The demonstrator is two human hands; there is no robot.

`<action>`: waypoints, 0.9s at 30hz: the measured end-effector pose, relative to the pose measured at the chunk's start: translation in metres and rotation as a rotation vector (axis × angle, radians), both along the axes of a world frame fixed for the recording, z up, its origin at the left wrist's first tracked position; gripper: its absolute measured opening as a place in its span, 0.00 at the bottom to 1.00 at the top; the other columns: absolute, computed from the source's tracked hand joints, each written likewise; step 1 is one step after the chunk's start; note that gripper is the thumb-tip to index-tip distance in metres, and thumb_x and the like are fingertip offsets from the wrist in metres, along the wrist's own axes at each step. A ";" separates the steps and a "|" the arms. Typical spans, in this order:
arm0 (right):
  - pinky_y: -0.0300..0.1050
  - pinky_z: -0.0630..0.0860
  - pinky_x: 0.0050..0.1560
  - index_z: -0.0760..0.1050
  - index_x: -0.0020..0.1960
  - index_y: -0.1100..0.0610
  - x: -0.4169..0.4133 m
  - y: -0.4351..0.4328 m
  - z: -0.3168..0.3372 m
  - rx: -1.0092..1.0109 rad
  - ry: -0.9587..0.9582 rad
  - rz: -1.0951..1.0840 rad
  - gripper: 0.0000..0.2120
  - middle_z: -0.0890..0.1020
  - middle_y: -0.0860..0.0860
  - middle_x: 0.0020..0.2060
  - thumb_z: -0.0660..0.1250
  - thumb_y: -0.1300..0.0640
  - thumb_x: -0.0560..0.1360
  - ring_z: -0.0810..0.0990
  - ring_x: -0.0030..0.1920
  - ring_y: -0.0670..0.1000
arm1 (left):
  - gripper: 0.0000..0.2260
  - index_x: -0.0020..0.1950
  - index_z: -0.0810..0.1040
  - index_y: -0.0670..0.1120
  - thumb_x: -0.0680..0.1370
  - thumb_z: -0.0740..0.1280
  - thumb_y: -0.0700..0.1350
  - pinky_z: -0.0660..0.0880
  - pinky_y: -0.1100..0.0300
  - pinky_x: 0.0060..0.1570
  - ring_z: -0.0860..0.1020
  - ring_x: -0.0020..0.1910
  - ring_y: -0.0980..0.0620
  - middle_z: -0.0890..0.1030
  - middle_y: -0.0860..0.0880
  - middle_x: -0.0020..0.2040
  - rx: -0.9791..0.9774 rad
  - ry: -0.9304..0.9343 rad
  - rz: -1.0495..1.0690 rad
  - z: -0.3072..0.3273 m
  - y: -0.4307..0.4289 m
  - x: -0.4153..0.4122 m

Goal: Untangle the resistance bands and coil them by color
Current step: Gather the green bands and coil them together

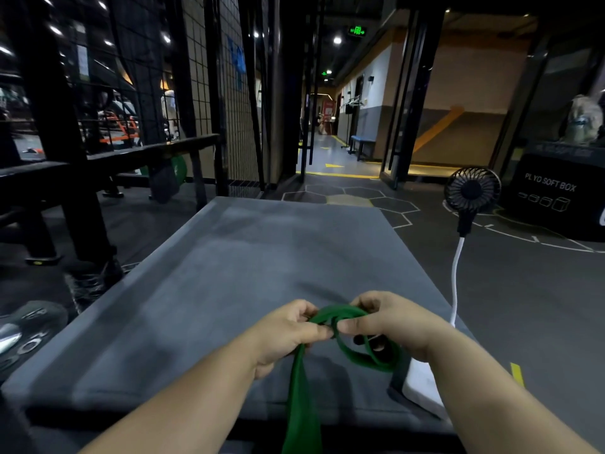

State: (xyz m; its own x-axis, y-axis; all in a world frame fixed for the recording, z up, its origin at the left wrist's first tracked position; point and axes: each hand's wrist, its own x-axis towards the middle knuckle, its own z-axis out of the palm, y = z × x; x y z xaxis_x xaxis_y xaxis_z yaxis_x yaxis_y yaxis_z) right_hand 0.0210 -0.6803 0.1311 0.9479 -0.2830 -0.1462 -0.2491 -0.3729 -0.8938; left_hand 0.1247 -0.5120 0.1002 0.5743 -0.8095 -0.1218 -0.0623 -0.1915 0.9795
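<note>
Now, one green resistance band [302, 388] is in the lower middle of the frame, held over the near part of a grey padded platform [262, 257]. Its upper part makes a loop between the two hands, and one flat tail hangs straight down to the bottom edge. The left hand [288, 332] pinches the band with thumb and curled fingers at the left side of the loop. The right hand [393, 326] pinches it at the top right, and the two thumbs almost meet. Both forearms come up from the bottom corners. Inside the loop something dark shows under the right hand; I cannot tell what it is. At the right of the frame is one small black fan [471, 191], with one white cable [456, 273] running down from it. Just right of the fan, one black box [550, 191] carries the white words "PLYO SOFT BOX". At the top middle one green exit sign [357, 30] glows, its writing too small to read.
</note>
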 end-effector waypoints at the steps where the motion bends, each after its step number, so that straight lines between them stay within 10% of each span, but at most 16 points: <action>1: 0.44 0.71 0.40 0.80 0.45 0.56 0.000 -0.001 0.000 -0.006 0.000 -0.003 0.20 0.83 0.51 0.36 0.79 0.47 0.58 0.78 0.36 0.48 | 0.07 0.51 0.73 0.44 0.76 0.69 0.39 0.67 0.63 0.38 0.71 0.34 0.58 0.75 0.54 0.35 0.002 -0.014 0.008 -0.001 -0.001 -0.002; 10: 0.54 0.77 0.58 0.78 0.55 0.54 -0.002 -0.005 0.001 -0.054 0.087 0.067 0.36 0.85 0.55 0.48 0.80 0.41 0.50 0.84 0.51 0.58 | 0.06 0.51 0.72 0.45 0.77 0.68 0.41 0.66 0.63 0.37 0.69 0.34 0.58 0.74 0.53 0.36 0.022 -0.024 0.018 0.001 -0.005 -0.005; 16: 0.53 0.79 0.52 0.79 0.52 0.58 -0.002 -0.004 0.001 0.087 0.045 0.035 0.25 0.85 0.58 0.45 0.79 0.52 0.57 0.84 0.45 0.57 | 0.13 0.44 0.72 0.46 0.66 0.73 0.46 0.66 0.62 0.32 0.70 0.28 0.59 0.74 0.55 0.29 -0.073 0.122 0.115 0.000 -0.008 -0.006; 27: 0.45 0.77 0.42 0.78 0.53 0.53 0.006 0.011 -0.012 0.396 0.060 -0.123 0.21 0.81 0.52 0.40 0.80 0.57 0.62 0.79 0.42 0.51 | 0.08 0.44 0.72 0.48 0.76 0.69 0.49 0.61 0.63 0.24 0.64 0.22 0.56 0.70 0.52 0.31 -0.359 0.496 0.484 -0.001 -0.016 0.006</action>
State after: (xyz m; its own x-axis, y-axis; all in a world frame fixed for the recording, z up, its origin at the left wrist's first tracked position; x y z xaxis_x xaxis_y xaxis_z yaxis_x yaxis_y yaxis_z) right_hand 0.0273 -0.6694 0.1193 0.8970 -0.3043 -0.3205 -0.3266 0.0321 -0.9446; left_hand 0.1306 -0.5285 0.0987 0.8206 -0.5210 -0.2350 0.4090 0.2480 0.8782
